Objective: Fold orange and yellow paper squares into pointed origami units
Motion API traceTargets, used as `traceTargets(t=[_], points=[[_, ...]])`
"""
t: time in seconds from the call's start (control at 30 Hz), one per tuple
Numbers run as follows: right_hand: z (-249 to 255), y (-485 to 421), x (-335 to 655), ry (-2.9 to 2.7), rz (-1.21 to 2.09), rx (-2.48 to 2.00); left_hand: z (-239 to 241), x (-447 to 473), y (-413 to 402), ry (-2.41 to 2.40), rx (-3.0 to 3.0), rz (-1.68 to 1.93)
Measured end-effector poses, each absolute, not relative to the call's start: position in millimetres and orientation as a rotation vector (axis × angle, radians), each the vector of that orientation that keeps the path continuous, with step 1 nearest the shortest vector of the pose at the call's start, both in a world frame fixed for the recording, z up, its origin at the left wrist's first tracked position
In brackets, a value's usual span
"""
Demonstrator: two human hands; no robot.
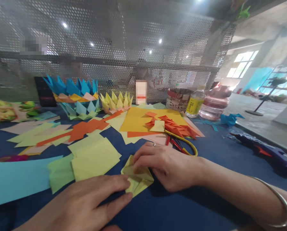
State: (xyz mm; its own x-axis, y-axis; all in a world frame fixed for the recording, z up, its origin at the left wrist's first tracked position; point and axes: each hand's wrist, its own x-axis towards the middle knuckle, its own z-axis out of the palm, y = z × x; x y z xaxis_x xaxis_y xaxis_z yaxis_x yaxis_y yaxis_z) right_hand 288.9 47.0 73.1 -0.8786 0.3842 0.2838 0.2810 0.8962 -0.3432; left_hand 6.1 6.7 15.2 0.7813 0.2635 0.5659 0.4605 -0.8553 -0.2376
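A small sheet of yellow folding paper [143, 185], partly folded with its flaps raised, lies on the dark blue tabletop between my hands. My left hand [92, 199] holds its left edge, with thumb and index finger resting on it. From the right, my right hand [162, 163] curls its fingers closed on the upper part of the same paper; the fingertips are partly hidden. A ring and a bracelet [282, 200] are on my right side. Just beyond my left hand lies a stack of yellow paper squares [95, 157].
Light blue paper [18, 179] lies at left. Folded paper crowns in blue [76, 93] and yellow [117, 102] stand behind. Orange folded pieces [174, 126] and yellow-handled scissors [194, 147] lie beyond my right hand. A bottle [195, 104], pink jug [214, 104] and glue gun [264, 149] are at right.
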Motion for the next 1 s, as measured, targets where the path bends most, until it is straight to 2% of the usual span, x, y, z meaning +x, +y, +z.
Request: traceTargets(t=[0.3,0.6,1.0], points=[[72.4,45.7,286.8,-2.631,0.411,-0.559,11.4,1.5,5.1,-0.677,-2.629,-0.770],[64.1,38.6,279.8,-2.548,0.688,-0.532,11.6,-0.2,13.7,-0.556,-2.628,-0.718],[64.7,42.9,283.4,-2.577,0.647,-0.577,11.2,1.8,8.8,-0.635,-2.613,-0.746]])
